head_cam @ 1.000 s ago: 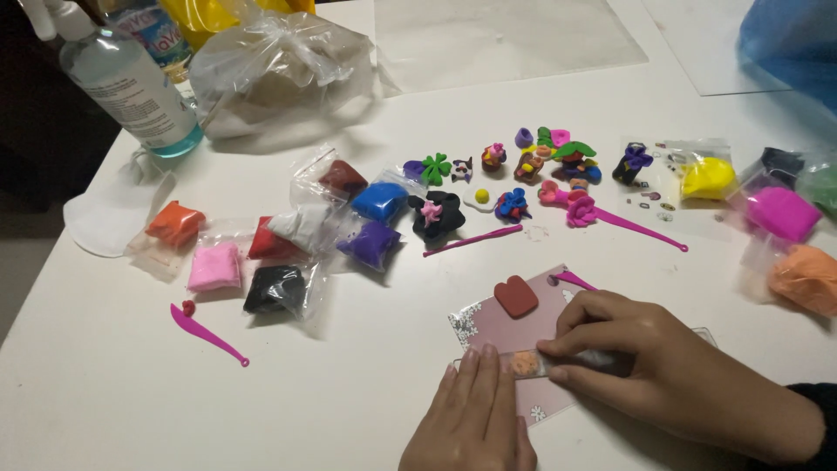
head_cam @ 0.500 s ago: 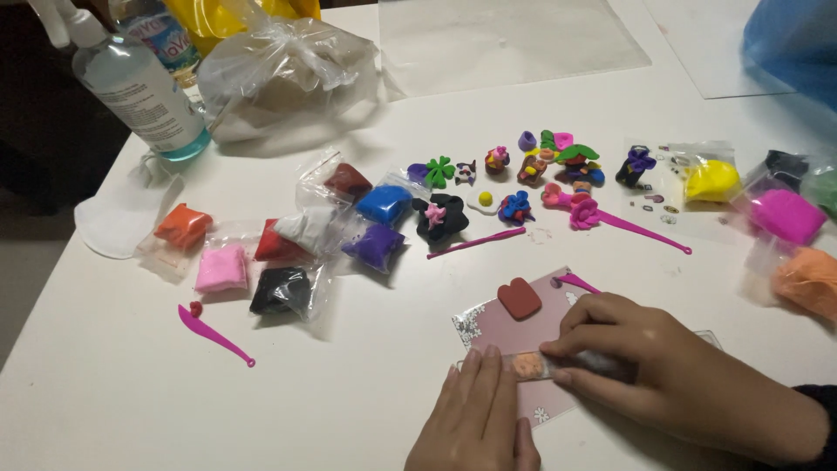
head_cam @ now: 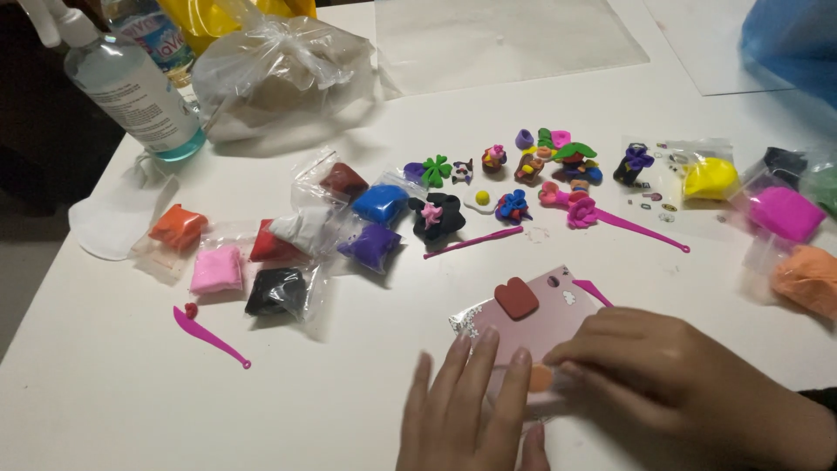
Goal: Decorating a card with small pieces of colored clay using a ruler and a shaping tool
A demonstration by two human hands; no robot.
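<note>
A pink card (head_cam: 558,318) in a clear sleeve lies on the white table (head_cam: 349,384) in front of me. On it sit a dark red clay shape (head_cam: 516,298) and a small orange clay piece (head_cam: 540,378). My left hand (head_cam: 471,410) lies flat, its fingertips pressing the card's near edge beside the orange piece. My right hand (head_cam: 663,375) is curled, fingertips at the orange piece. The end of a pink modelling tool (head_cam: 593,292) sticks out behind it.
Bagged clay lumps in several colours (head_cam: 288,240) lie to the left, small clay figures (head_cam: 523,174) behind the card, more bags (head_cam: 785,214) on the right. Two pink tools (head_cam: 209,336) (head_cam: 475,242) lie loose. A clear bottle (head_cam: 131,87) and plastic bag (head_cam: 279,70) stand far left.
My left hand has slid a little further onto the card's near edge. My right hand stays at the orange piece. The view has shifted slightly.
</note>
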